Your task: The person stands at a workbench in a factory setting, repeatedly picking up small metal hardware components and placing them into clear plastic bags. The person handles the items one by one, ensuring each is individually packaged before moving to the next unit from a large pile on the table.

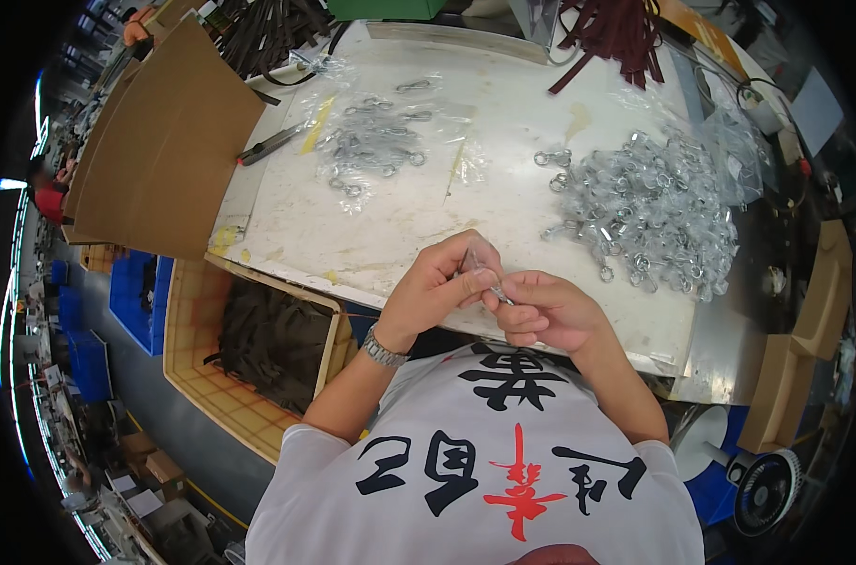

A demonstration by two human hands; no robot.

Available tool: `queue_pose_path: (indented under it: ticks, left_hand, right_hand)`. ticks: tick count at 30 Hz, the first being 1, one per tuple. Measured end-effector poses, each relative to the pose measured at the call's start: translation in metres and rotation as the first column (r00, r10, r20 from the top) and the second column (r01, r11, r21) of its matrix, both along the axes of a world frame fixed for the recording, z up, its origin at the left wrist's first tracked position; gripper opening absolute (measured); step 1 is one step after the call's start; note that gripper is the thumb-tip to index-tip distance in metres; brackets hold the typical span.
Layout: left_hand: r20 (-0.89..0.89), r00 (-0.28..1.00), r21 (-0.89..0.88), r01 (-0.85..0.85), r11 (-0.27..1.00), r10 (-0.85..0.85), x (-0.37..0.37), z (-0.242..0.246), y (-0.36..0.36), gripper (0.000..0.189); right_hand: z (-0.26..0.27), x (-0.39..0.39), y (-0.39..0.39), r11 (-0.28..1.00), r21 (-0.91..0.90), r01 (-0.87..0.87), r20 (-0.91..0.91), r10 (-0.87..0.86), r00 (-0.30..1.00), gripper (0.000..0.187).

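Observation:
Close together over the front edge of the white worktable (392,233), my left hand (445,279) and my right hand (551,307) both pinch a small metal piece in clear plastic (500,291), most of it hidden by the fingers. It looks like one of the metal snap hooks around. To the right lies a large heap of metal snap hooks with rings in clear plastic wrapping (654,205). A smaller, looser group of wrapped snap hooks (375,138) lies at the back left. A utility knife (272,143) rests left of that group.
A cardboard box (166,141) stands on the left. Below it, a yellow crate (251,417) holds dark straps. Dark strips (276,35), a green box (385,8) and maroon straps (611,39) line the back. A fan (763,494) stands at lower right. People are at far left.

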State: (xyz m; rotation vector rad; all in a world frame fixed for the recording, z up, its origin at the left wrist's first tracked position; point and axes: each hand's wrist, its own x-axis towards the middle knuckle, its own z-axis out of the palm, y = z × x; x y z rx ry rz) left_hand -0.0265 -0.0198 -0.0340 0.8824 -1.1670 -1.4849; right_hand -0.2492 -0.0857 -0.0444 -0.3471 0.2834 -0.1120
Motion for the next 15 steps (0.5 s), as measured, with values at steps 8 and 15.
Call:
queue_pose_path:
  ticks: [8, 15]
  left_hand:
    - [0.101, 0.981, 0.011, 0.168, 0.986, -0.168, 0.018, 0.001, -0.004, 0.021]
    - [0.426, 0.897, 0.085, -0.167, 0.982, 0.116, 0.027, 0.026, -0.004, 0.045]
  right_hand:
    - [0.011, 0.005, 0.014, 0.981, -0.106, 0.161, -0.237, -0.182, 0.954, 0.029]
    - [0.027, 0.000, 0.015, 0.709, -0.667, 0.230, -0.230, -0.488, 0.842, 0.024]
